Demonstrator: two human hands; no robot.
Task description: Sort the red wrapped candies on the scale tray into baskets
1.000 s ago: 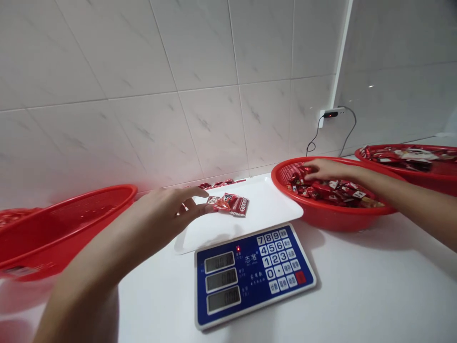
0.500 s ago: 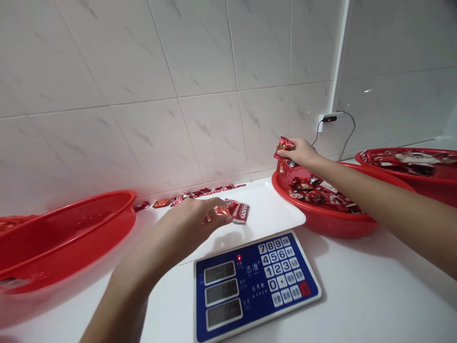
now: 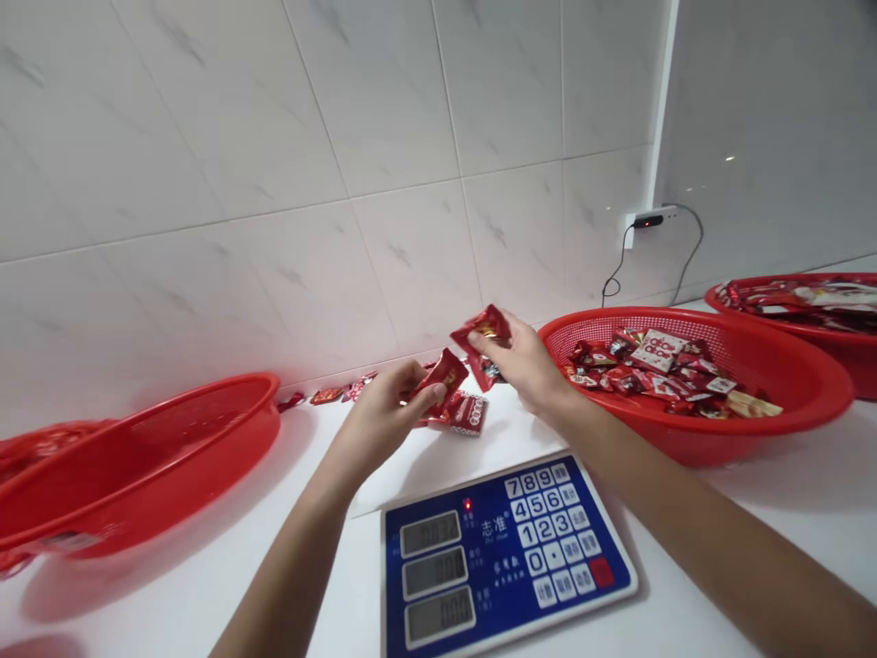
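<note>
Above the white pan [image 3: 527, 434] of a digital scale [image 3: 507, 557], my left hand [image 3: 384, 411] pinches a red wrapped candy [image 3: 447, 375]. My right hand [image 3: 527, 366] is closed on red wrapped candies [image 3: 485, 331], one at the fingertips and another showing below. The two hands are close together but apart. On the pan under them lies a red packet with white lettering [image 3: 468, 414]; other pieces beside it are partly hidden by my left hand. To the right stands a red perforated basket [image 3: 808, 402] holding many wrapped candies [image 3: 650, 370].
At the left is a red basket [image 3: 192, 466] with red packaging [image 3: 47, 448] behind it. Another red basket [image 3: 850, 343] of packets sits far right. Loose candies [image 3: 327, 396] lie along the tiled wall. A cable [image 3: 617, 274] hangs from a wall socket strip [image 3: 648, 222].
My right hand has moved left from above the right basket to over the scale pan, bringing candies. My left hand has risen slightly from the pan, now with a red candy in its fingers.
</note>
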